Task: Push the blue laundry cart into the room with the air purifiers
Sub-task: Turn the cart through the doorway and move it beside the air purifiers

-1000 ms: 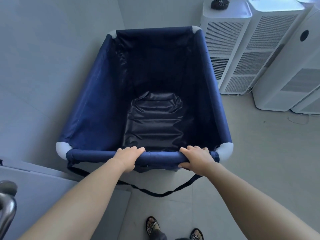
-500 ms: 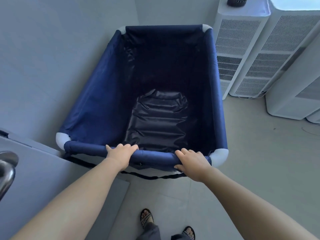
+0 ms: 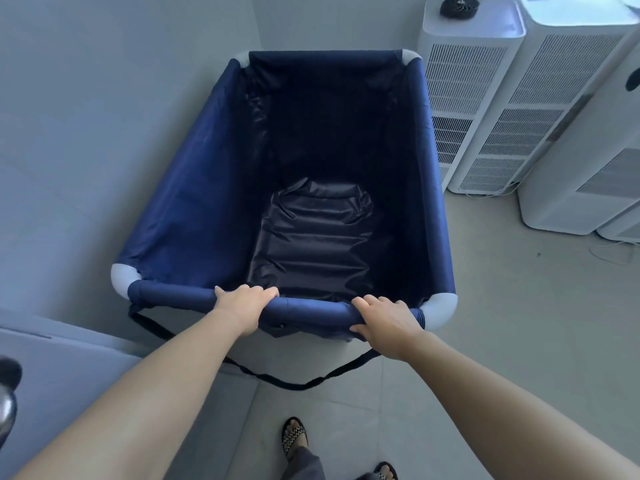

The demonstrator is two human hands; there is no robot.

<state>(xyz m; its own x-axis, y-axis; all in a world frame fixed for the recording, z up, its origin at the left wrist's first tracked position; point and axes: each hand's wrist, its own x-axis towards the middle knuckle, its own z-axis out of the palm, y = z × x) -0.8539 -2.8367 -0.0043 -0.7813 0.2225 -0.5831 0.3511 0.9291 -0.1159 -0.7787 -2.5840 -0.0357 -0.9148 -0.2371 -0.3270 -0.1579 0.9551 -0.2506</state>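
The blue laundry cart fills the middle of the view, a deep fabric bin with white corner pieces and nothing inside. My left hand grips its near rim bar left of centre. My right hand grips the same bar further right. A black strap hangs in a loop under the near rim. White air purifiers stand in a row right beside the cart's far right corner. The cart's far end sits close to the corner of the walls.
A grey wall runs along the cart's left side. A door with a metal handle is at the lower left. Another purifier and thin cables lie on the tiled floor at right. My sandalled feet are below.
The cart has rolled further in toward the wall corner, alongside the purifiers. Both hands stay on the rim bar. The strap hangs lower again and the door handle has slid toward the left edge.
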